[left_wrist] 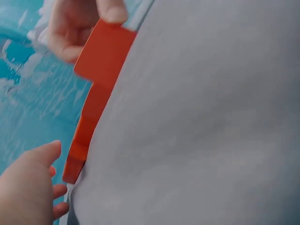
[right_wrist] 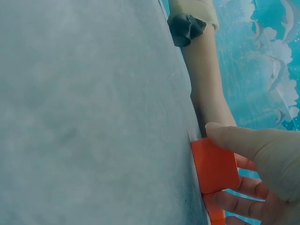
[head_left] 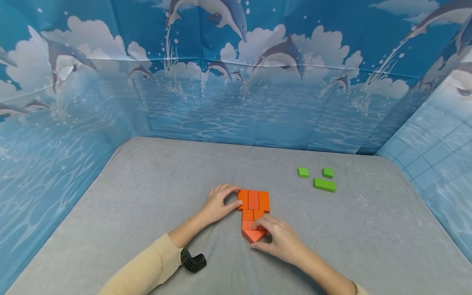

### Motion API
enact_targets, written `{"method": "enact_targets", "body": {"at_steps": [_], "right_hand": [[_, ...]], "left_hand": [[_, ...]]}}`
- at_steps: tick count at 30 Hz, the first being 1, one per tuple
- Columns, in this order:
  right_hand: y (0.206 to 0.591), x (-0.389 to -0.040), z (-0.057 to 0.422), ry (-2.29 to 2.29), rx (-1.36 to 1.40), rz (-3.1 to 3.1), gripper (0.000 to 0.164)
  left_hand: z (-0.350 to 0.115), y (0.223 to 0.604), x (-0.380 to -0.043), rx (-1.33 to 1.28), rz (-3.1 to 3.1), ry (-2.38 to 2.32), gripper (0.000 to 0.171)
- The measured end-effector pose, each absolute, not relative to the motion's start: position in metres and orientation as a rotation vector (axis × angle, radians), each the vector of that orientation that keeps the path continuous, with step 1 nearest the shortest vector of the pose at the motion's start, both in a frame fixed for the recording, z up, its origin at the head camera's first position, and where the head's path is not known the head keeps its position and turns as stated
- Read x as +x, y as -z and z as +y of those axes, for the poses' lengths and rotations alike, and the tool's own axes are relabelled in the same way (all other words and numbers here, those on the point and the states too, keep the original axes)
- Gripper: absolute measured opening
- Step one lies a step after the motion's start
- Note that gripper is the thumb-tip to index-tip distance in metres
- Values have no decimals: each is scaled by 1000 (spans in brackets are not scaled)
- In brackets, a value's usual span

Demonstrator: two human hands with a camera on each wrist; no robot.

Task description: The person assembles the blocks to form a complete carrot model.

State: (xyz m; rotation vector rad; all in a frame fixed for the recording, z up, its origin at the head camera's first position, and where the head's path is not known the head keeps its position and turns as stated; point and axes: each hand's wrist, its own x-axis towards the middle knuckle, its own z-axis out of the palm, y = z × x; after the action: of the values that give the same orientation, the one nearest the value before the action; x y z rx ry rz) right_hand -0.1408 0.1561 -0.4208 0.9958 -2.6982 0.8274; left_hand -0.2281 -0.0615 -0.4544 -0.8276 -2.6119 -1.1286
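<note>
Flat orange blocks form a joined shape on the grey cloth, with three upright rectangles at the far end. My left hand [head_left: 219,205] pinches the leftmost orange rectangle block [head_left: 242,198] between thumb and forefinger, at its near and far ends. Two small orange blocks [head_left: 248,214] and a wider one [head_left: 247,225] continue the shape toward me. At its near end lies an orange triangular block [head_left: 252,235], pointing toward me. My right hand [head_left: 282,237] holds this triangle, thumb by its tip and fingers curled over its right side, partly hiding it.
Two small green blocks [head_left: 303,172] and a longer green block [head_left: 324,184] lie at the back right of the grey cloth [head_left: 177,164]. A dolphin-print curtain [head_left: 221,110] encloses the back and sides. A black wrist-worn piece [head_left: 193,261] juts from the left sleeve.
</note>
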Motion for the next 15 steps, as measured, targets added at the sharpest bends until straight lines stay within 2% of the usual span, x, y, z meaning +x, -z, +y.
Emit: {"method": "enact_targets", "body": {"at_steps": [15], "right_hand": [[419,-141,155,-855,1009,-2707,30]], "left_hand": [[-62,460,-210,-857,-2629,1015,46]]}}
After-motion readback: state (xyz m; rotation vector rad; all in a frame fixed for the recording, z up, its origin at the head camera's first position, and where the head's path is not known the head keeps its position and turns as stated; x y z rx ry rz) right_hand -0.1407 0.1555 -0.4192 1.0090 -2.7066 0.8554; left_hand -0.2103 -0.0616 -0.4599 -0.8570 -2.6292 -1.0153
